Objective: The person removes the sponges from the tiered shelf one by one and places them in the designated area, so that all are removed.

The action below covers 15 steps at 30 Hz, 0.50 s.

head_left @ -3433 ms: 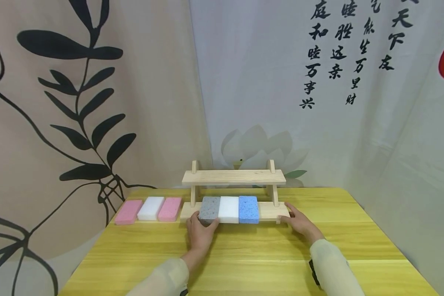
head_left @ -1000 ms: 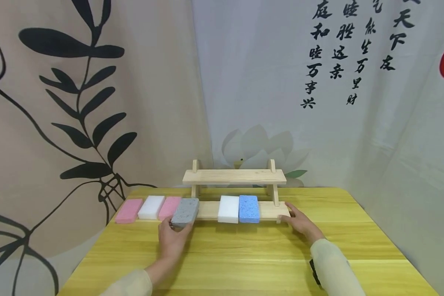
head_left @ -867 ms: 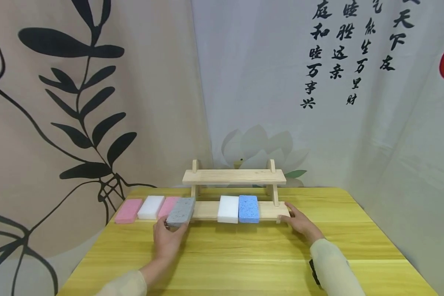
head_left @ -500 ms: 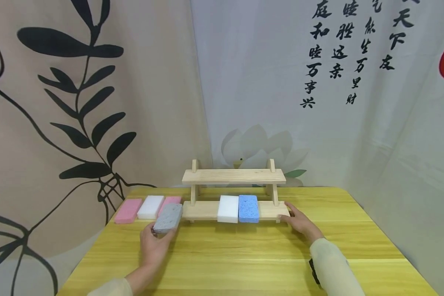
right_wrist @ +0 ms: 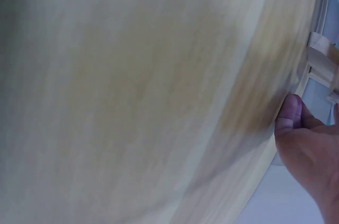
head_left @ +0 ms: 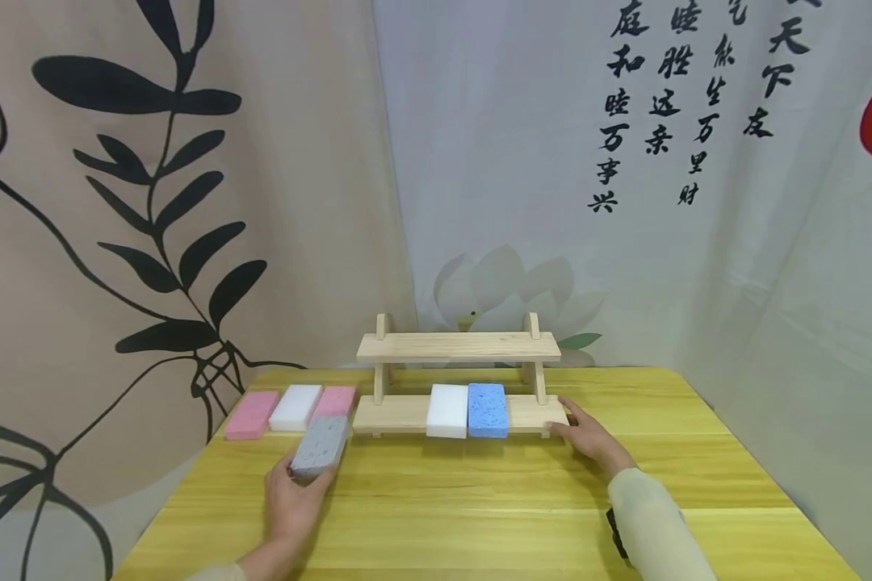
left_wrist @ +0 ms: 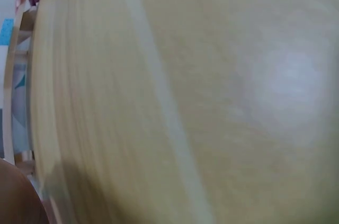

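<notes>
My left hand grips a grey speckled sponge by its near end, in front of the row of sponges at the left. In the head view the grey sponge overlaps the near edge of a pink sponge. At the right end of the two-tier wooden rack, my right hand holds the lower shelf, thumb in front and fingers behind. A white sponge and a blue speckled sponge sit side by side on that shelf. The left wrist view shows only part of the left hand.
Left of the rack, another white sponge and a second pink sponge lie on the wooden table. The rack's upper shelf bears nothing. A printed curtain hangs behind the table.
My left hand has lifted the grey sponge off the lower shelf and carried it left and toward me, past the shelf's left end. The right hand keeps its place on the rack.
</notes>
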Motion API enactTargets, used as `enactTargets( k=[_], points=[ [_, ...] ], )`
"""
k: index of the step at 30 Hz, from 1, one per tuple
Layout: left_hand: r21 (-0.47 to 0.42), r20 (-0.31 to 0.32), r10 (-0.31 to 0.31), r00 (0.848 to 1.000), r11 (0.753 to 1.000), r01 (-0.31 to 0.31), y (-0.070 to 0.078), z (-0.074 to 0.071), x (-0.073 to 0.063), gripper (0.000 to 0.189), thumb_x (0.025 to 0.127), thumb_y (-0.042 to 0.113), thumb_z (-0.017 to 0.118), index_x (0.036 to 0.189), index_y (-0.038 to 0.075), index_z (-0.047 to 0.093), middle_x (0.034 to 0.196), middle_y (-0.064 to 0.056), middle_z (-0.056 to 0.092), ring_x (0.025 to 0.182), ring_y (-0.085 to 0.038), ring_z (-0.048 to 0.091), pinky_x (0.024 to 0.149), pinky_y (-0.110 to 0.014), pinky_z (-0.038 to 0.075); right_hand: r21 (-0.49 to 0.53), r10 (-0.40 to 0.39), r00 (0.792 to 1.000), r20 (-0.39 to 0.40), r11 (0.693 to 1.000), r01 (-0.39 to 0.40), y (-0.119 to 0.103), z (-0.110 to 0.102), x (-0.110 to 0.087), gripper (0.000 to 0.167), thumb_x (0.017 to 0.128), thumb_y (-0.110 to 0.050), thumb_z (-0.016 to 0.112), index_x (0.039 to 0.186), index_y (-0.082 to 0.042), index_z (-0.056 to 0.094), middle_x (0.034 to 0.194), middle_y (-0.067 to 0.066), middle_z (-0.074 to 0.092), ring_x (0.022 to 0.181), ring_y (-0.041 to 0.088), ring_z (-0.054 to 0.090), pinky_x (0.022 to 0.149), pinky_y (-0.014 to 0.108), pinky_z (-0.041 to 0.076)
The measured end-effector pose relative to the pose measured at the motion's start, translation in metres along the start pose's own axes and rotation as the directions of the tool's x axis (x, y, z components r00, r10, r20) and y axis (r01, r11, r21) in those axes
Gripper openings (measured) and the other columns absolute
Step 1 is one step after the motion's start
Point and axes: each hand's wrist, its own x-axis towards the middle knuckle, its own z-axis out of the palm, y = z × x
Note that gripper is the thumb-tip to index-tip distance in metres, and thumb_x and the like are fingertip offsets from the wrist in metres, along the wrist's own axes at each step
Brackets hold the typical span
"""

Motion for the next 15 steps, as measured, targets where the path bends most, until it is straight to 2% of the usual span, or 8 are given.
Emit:
enactTargets(
  k=[6, 15],
  points=[
    [0.036, -0.014, -0.001, 1.0, 0.999, 0.002, -0.0064, -0.0022, -0.002, 0.079, 0.082, 0.026, 0.079, 0.134, -0.017, 0.038, 0.125, -0.032, 0.042, 0.116, -0.045, 0.041, 0.102, -0.058, 0.033, -0.004, -0.004, 1.0, 0.002, 1.0, 0.005, -0.0017, 0.0004, -0.0011, 0.094, 0.094, -0.054, 0.06, 0.159, -0.009, 0.009, 0.154, 0.039, 0.013, 0.141, 0.054, 0.019, 0.11, 0.065, 0.024],
    [0.1, -0.015, -0.001, 1.0, 0.995, 0.003, -0.0077, -0.0021, -0.0022, 0.078, 0.08, 0.028, 0.079, 0.131, -0.018, 0.041, 0.121, -0.034, 0.046, 0.113, -0.046, 0.044, 0.099, -0.058, 0.034, 0.008, 0.019, 1.0, -0.015, 1.0, -0.019, -0.0018, 0.0025, 0.0007, 0.088, 0.097, -0.045, 0.06, 0.159, -0.009, 0.009, 0.154, 0.038, 0.016, 0.141, 0.053, 0.022, 0.11, 0.064, 0.025]
  ],
)
